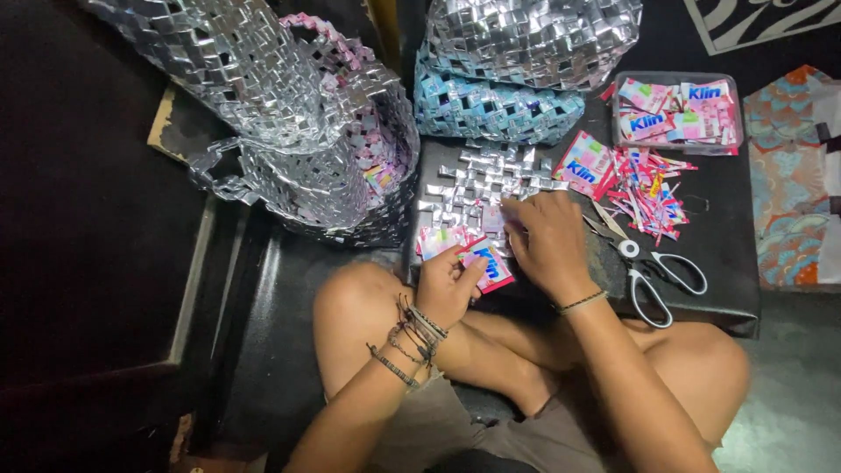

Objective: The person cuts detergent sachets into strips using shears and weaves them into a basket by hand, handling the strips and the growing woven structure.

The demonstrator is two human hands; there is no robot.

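Pink-and-white sachets fill a clear tray (pixel 734 105) at the bench's far right corner. Left hand (pixel 447 285) fingers pinch a pink wrapper (pixel 487 263); right hand (pixel 547 245) fingers press the silver woven mat (pixel 486 180).

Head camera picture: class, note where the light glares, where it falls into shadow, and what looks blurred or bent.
Head view: glare sparkles off the silver woven bag and the woven mat; the left side and floor sink into deep shadow; the left hand and right hand are evenly lit and fairly sharp; the scissors are crisp; the wide lens bends the edges.
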